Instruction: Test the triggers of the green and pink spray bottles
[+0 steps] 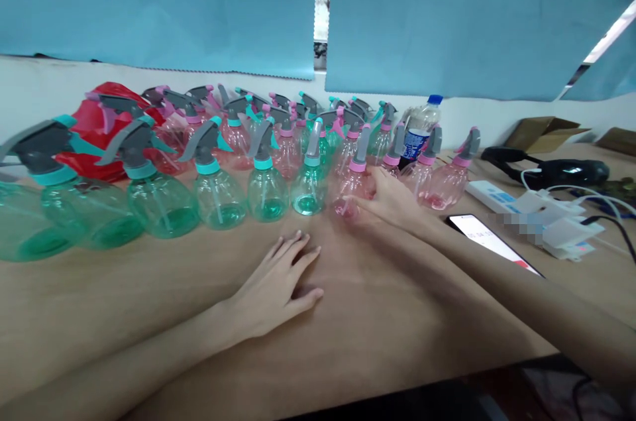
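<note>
My left hand (pixel 279 282) lies flat on the wooden table (pixel 149 315) with its fingers stretched out, holding nothing. My right hand (pixel 390 199) reaches forward and curls around the body of a pink spray bottle (pixel 354 185) with a grey trigger and pink collar, standing upright in the front row. To its left stand several green spray bottles (pixel 268 189) with teal collars. More pink spray bottles (pixel 450 179) stand to its right and in the rows behind.
A red plastic bag (pixel 106 129) lies at the back left. A blue-capped drink bottle (pixel 420 126) stands behind the row. A phone (pixel 489 242), a white power strip (pixel 501 199) with chargers and cables, a black device (pixel 556 169) and cardboard boxes (pixel 544 129) sit on the right.
</note>
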The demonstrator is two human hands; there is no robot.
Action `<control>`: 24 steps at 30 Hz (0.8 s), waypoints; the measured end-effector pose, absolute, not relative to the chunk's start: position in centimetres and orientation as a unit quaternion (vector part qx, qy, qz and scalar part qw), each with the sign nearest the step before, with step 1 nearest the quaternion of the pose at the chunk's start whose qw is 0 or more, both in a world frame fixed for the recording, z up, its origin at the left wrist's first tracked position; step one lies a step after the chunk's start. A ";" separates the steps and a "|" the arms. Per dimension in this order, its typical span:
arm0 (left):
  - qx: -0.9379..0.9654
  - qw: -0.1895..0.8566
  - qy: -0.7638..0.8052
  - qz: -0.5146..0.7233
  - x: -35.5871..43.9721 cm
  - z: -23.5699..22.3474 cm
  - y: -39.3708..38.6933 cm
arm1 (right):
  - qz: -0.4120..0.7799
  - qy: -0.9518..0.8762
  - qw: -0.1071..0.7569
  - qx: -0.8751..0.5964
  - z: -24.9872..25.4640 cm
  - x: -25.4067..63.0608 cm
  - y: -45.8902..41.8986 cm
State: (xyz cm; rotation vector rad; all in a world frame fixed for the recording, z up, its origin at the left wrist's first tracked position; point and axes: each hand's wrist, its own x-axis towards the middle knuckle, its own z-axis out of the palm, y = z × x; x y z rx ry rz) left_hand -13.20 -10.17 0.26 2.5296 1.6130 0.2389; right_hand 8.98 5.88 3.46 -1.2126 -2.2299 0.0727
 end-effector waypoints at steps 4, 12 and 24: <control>0.841 0.061 0.532 0.074 -13.3 0.2 -10.0 | 0.031 -0.836 0.290 -0.466 3.5 8.4 6.9; 0.842 0.069 0.533 0.050 -13.0 0.6 -10.0 | 0.041 -0.834 0.291 -0.467 3.3 7.9 8.0; 0.851 0.067 0.516 0.072 -12.1 0.1 -8.0 | 0.037 -0.832 0.307 -0.461 5.0 9.0 5.9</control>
